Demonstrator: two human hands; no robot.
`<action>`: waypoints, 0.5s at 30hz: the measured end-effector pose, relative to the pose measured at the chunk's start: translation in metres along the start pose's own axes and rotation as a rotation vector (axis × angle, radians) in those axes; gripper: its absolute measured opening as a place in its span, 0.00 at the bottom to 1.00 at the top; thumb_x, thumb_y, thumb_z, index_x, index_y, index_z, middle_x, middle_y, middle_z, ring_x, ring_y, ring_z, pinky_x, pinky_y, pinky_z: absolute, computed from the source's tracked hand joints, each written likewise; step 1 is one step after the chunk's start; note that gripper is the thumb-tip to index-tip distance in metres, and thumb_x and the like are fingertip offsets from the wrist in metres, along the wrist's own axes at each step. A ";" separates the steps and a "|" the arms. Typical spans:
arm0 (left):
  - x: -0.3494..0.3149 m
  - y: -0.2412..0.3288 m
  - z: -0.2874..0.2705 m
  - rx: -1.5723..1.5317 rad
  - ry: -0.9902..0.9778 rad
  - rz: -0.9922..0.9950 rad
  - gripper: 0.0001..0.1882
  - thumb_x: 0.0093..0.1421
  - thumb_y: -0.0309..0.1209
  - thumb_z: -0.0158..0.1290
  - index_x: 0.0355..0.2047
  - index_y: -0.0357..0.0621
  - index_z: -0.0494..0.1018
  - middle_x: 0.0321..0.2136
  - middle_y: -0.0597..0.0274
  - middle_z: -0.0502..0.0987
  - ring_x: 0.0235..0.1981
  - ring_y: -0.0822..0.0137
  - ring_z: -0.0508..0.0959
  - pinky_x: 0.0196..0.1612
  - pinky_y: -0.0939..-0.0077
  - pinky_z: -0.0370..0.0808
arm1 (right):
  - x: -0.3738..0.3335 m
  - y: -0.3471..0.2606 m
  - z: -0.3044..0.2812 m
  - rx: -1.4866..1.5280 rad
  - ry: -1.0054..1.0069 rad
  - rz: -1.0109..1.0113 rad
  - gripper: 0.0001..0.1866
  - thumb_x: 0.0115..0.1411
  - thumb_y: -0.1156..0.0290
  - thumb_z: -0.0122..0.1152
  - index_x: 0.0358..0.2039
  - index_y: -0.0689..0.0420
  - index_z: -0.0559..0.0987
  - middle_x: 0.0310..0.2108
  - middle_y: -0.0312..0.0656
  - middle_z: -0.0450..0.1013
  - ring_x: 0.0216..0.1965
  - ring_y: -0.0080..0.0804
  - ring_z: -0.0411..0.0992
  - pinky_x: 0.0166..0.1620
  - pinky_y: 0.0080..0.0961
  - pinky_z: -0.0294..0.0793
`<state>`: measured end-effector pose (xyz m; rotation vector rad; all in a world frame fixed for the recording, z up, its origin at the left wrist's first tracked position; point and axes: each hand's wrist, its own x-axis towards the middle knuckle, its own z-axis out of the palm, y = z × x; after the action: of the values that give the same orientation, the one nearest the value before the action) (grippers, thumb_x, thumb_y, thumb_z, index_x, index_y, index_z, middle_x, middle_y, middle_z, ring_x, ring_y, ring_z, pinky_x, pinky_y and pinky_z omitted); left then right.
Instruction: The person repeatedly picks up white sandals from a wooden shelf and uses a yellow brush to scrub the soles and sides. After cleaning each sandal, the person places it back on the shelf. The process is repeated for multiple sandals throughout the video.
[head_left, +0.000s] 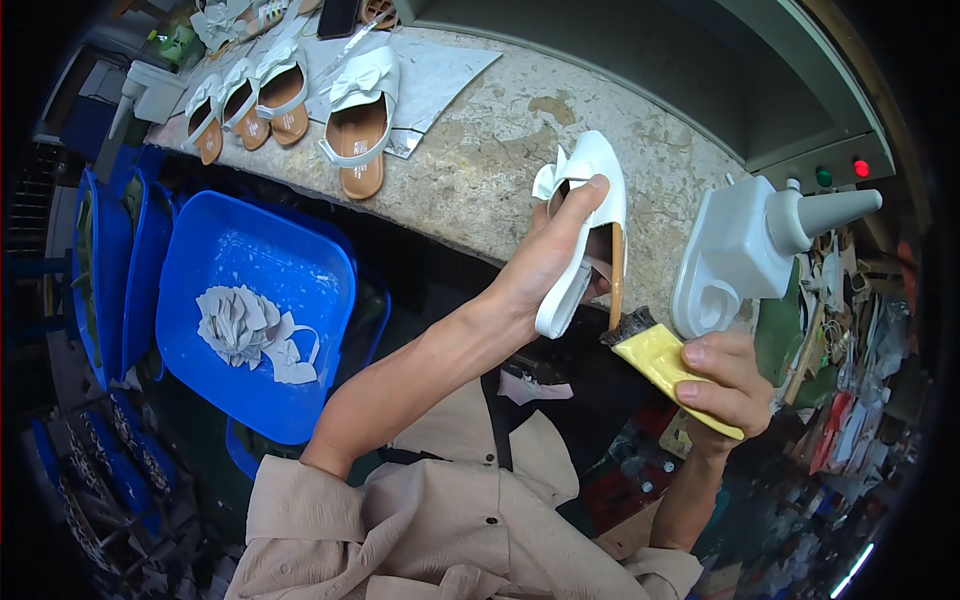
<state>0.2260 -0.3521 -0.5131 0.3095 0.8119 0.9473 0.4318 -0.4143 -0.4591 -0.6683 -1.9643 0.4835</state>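
Observation:
In my left hand point(545, 245) is a white sandal point(600, 165) with a bow and a brown sole, held over the bench's front edge, toe pointing away. My thumb lies across its upper; the other fingers are mostly hidden behind it. My right hand point(728, 385) grips a flat yellow brush point(660, 365) with short dark bristles. The bristles are at the heel end of the sole edge; whether they touch it I cannot tell. Close beyond the right hand, a white plastic bottle point(735, 240) with a long grey cone nozzle lies on the bench.
Several matching sandals point(358, 115) line the far left of the worn stone-like bench point(480, 150). Below left, a blue basin point(340, 290) holds white cut pieces point(240, 325). A grey machine housing point(810, 150) with red and green lights stands behind. Clutter hangs at right.

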 end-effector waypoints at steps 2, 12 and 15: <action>-0.002 0.001 0.000 -0.030 -0.011 -0.005 0.30 0.62 0.56 0.51 0.54 0.52 0.59 0.40 0.63 0.69 0.36 0.72 0.73 0.37 0.73 0.73 | -0.001 -0.001 -0.002 -0.014 -0.028 0.012 0.09 0.47 0.69 0.71 0.31 0.55 0.85 0.37 0.44 0.80 0.33 0.38 0.76 0.35 0.25 0.75; -0.014 0.011 0.010 -0.057 -0.129 0.005 0.26 0.65 0.55 0.47 0.52 0.49 0.62 0.37 0.63 0.71 0.35 0.73 0.74 0.38 0.74 0.75 | 0.003 -0.001 -0.001 0.371 0.121 0.225 0.03 0.55 0.82 0.60 0.32 0.64 0.79 0.33 0.47 0.79 0.30 0.35 0.75 0.32 0.24 0.73; -0.022 0.011 0.012 -0.061 -0.223 0.008 0.29 0.65 0.54 0.46 0.55 0.44 0.63 0.41 0.61 0.70 0.41 0.73 0.73 0.44 0.75 0.74 | 0.016 -0.016 0.009 0.577 0.258 0.558 0.09 0.56 0.80 0.62 0.39 0.66 0.77 0.33 0.44 0.77 0.32 0.27 0.73 0.34 0.21 0.72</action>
<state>0.2216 -0.3624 -0.4883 0.3591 0.5770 0.9246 0.4133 -0.4172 -0.4428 -0.8417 -1.2826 1.1839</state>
